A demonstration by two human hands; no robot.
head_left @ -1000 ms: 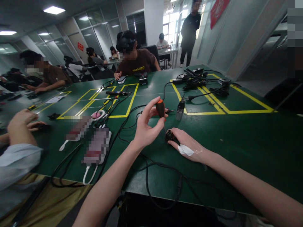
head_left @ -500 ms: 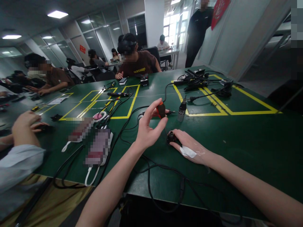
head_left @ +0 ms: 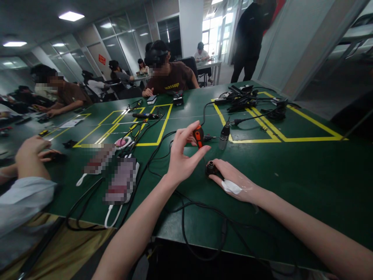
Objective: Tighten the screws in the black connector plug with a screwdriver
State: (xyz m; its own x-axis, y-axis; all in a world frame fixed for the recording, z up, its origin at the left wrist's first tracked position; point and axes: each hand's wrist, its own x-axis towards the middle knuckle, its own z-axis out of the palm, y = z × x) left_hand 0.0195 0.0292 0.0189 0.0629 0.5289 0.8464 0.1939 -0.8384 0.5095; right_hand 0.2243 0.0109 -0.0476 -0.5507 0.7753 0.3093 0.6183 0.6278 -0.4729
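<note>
While "wassup" marks a co-worker's shirt (head_left: 171, 79), left hand (head_left: 182, 157) pinching screwdriver (head_left: 198, 136)

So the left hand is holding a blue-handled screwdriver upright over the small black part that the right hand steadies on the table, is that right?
Not quite: the head view shows the screwdriver handle is orange and black, not blue. The left hand does hold it upright over the small black part, which the right hand steadies on the green table.

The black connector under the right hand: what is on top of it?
The screwdriver, held by the left hand, stands upright above the black connector. The right hand holds the connector on the green table; the blade tip is too thin to see.
</note>
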